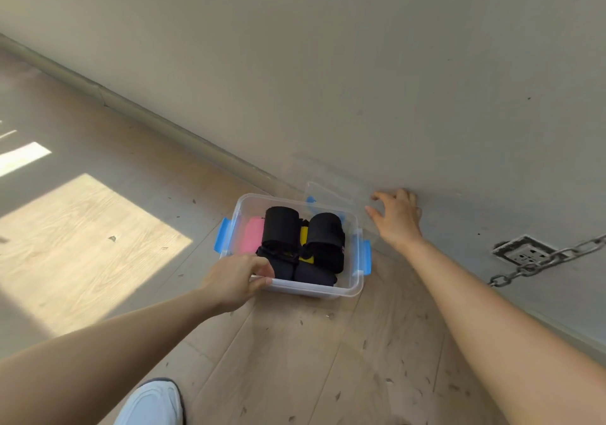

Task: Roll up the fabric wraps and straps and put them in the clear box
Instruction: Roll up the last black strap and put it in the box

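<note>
Clear plastic makes up the box (328, 290), which sits on the wooden floor (98, 227) close to the wall (360, 80), with blue clips (222, 234) on its left and right sides. Inside it lie two black rolled wraps (280, 227) side by side, a pink roll (252, 234) to their left, a bit of yellow strap (305, 237) between them, and more dark rolls along the near side.

The left hand (234, 280) grips the near rim of the box, its fingers curled over the edge and the thumb on the outside.

The clear lid (328, 195) stands tilted against the wall just behind the box. The right hand (398, 218) is at the lid's right edge with its fingers spread wide and holding nothing; whether they touch the lid I cannot tell.

Further right on the wall are a socket (521, 250) and a metal chain (551, 260). A white shoe (151, 405) shows at the bottom edge.
</note>
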`<state>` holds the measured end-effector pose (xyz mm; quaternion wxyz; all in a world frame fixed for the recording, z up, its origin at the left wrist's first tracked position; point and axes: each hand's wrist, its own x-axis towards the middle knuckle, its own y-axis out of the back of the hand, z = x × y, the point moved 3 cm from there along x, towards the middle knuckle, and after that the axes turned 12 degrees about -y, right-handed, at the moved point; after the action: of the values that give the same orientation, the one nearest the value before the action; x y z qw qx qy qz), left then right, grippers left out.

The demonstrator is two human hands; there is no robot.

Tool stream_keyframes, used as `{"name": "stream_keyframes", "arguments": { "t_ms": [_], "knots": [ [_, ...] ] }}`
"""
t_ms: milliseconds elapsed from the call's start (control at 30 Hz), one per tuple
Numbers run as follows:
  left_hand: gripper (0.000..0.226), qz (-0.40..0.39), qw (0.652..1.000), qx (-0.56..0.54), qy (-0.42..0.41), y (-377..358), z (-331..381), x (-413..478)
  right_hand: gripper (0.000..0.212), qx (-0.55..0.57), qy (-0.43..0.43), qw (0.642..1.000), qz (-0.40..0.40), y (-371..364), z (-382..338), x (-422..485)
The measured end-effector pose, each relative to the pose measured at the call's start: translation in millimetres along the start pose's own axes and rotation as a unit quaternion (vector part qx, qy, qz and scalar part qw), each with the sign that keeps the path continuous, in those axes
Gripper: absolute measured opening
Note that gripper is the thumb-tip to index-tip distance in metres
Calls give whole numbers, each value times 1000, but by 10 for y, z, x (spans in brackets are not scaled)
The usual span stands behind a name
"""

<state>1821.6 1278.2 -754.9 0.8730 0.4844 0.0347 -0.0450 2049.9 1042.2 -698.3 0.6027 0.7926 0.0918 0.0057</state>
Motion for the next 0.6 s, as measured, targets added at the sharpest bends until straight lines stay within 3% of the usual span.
{"name": "stream_keyframes", "arguments": {
  "t_ms": [100, 200, 300, 400, 467, 533, 600],
  "knots": [
    [6, -42, 999, -12, -17, 57, -77, -77, 23, 16, 19, 999, -31, -8, -23, -15],
    [11, -37, 999, 7, -29, 100, -73, -152, 28, 59, 32, 992, -106, -51, -70, -145],
    [28, 28, 999, 36, -14, 177, -27, -178, 32, 83, 42, 991, -97, 18, -114, -234],
    [57, 106, 992, 19, 60, 337, -28, -177, 30, 123, 44, 989, -68, 178, -179, -292],
    [66, 118, 981, -50, 144, 402, -95, -176, 30, 158, 54, 983, -81, 248, -238, -415],
    [51, 103, 959, -172, 198, 427, -119, -185, 30, 168, 81, 977, -101, 236, -267, -602],
    [34, 139, 925, -281, 213, 469, -81, -207, 27, 138, 125, 978, -98, 124, -233, -768]
  ]
}}
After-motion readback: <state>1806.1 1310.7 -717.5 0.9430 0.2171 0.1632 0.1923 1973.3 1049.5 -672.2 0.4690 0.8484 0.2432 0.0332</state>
